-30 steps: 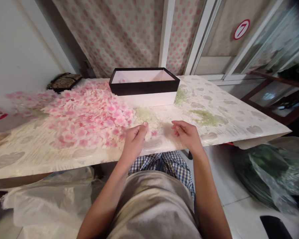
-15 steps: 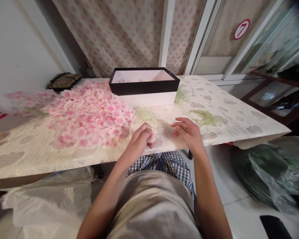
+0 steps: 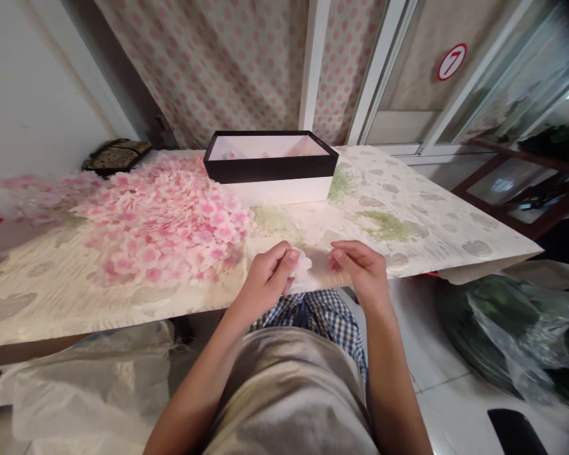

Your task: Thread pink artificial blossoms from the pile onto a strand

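Between the thumb and fingers of my left hand point(image 3: 271, 273) is a pale pink artificial flower point(image 3: 301, 265), its petals sticking out to the right. My right hand point(image 3: 360, 264) is a little apart from it, fingers curled in with the thumb against them; what they hold, if anything, is too small to make out. To the left spreads a big heap of pink and white artificial flowers point(image 3: 171, 221). Small pale green pieces point(image 3: 275, 222) lie just beyond my hands, and a greener little pile point(image 3: 384, 225) is farther right.
A white box with a black rim point(image 3: 275, 189) stands at the back of the patterned tablecloth point(image 3: 455, 234), some pink bits inside. A dark patterned object point(image 3: 118, 155) lies at the back left. Beside the table, a green bundle under clear plastic point(image 3: 497, 328) is on the floor.
The flower in my left hand now shows clearly, out past the fingertips. Both hands have come slightly nearer my body, and my right fingers have curled closer together.
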A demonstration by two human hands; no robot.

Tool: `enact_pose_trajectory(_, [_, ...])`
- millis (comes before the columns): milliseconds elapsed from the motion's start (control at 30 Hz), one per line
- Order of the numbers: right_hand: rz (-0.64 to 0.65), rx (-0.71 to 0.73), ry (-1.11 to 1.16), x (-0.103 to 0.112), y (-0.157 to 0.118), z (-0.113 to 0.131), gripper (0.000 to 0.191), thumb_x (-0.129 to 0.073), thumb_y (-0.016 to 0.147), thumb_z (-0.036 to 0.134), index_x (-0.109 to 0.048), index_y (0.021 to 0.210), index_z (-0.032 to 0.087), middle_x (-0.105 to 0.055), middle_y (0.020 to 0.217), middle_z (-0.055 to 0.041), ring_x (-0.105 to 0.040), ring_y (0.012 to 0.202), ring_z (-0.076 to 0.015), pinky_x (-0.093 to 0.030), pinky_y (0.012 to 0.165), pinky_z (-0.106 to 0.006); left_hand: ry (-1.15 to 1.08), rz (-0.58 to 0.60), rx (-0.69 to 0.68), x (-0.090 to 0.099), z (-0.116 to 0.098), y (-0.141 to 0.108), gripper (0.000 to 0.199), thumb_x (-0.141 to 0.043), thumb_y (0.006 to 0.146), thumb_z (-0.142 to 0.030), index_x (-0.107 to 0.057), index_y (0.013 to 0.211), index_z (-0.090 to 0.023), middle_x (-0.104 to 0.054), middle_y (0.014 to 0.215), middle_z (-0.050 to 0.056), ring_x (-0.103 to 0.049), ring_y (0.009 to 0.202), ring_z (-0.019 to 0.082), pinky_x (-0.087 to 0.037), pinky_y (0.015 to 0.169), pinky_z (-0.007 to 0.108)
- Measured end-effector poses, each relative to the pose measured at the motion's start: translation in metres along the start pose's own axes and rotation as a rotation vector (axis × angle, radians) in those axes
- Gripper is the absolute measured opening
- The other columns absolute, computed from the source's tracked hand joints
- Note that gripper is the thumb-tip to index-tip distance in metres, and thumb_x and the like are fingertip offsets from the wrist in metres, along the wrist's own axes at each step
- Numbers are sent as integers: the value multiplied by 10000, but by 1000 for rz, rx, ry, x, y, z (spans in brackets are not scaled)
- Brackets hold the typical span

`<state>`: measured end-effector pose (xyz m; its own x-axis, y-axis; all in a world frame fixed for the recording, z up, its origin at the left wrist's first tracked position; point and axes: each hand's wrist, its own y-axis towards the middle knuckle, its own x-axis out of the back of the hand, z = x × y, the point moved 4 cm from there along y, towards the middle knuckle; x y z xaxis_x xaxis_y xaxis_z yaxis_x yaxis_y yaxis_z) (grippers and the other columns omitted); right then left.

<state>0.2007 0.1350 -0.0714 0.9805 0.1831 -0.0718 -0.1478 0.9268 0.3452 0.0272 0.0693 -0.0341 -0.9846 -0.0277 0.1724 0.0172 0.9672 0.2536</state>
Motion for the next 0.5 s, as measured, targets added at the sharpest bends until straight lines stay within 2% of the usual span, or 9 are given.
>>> enact_pose_trajectory(200, [40,-62,154,-12,-39,21,68,-656,840,223,-671,903,245,-731,720,-4,-670,610,-158,-563,602,-317,165,19,-28,-1,-10,-1,448,-450,945,-450,-457,588,-179,-446,454,-45,-444,417,79,-340,437,201])
enact_pose_trajectory(267, [22,-18,118,-12,-45,31,66,-667,835,206,-684,882,249,-730,760,-16,-683,677,-169,-576,664,-337,182,27,-46,-1,-14,-1,468,-480,930,-427,-453,538,-173,-451,451,-39,-428,422,78,-323,441,207])
enact_pose_trajectory(333, [24,40,72,-12,-47,39,82,-701,804,189,-705,845,260,-721,889,-35,-685,811,-190,-574,767,-375,195,50,-63,-2,-16,0,481,-510,911,-415,-449,502,-170,-440,445,-37,-403,427,79,-299,439,215])
enact_pose_trajectory(433, [112,59,67,-16,-48,43,109,-750,752,185,-722,803,277,-671,1084,-42,-647,990,-212,-531,909,-419,201,120,-79,-6,-16,0,507,-532,891,-447,-425,479,-172,-390,435,-43,-347,429,80,-254,426,224])
enact_pose_trajectory(500, [164,22,92,-21,-49,42,93,-756,746,200,-716,785,273,-670,1061,-35,-640,1002,-205,-531,905,-400,194,178,-93,-9,-15,0,525,-528,890,-472,-403,476,-174,-359,438,-48,-315,433,79,-234,420,227])
